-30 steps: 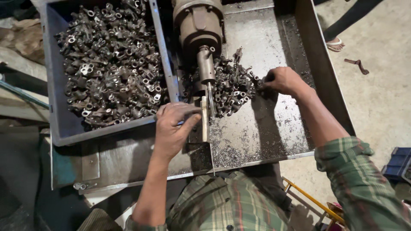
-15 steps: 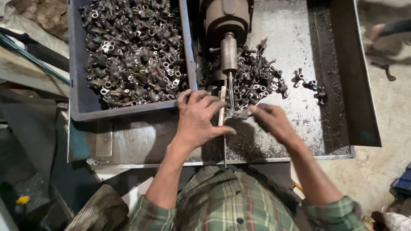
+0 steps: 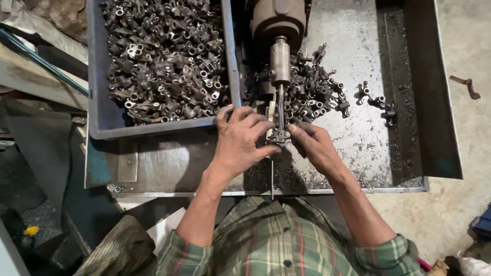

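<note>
left hand [image 3: 240,138]: fingers closed over small metal fitting [image 3: 279,137] from its left | right hand [image 3: 313,145]: fingertips pinching same fitting from right | fitting sits on thin spindle rod [image 3: 280,110], long axis running toward the person, just before loose parts pile [image 3: 312,92] on steel worktop [image 3: 358,138]; both hands equally near

No packages, labels, signs, screens.
</note>
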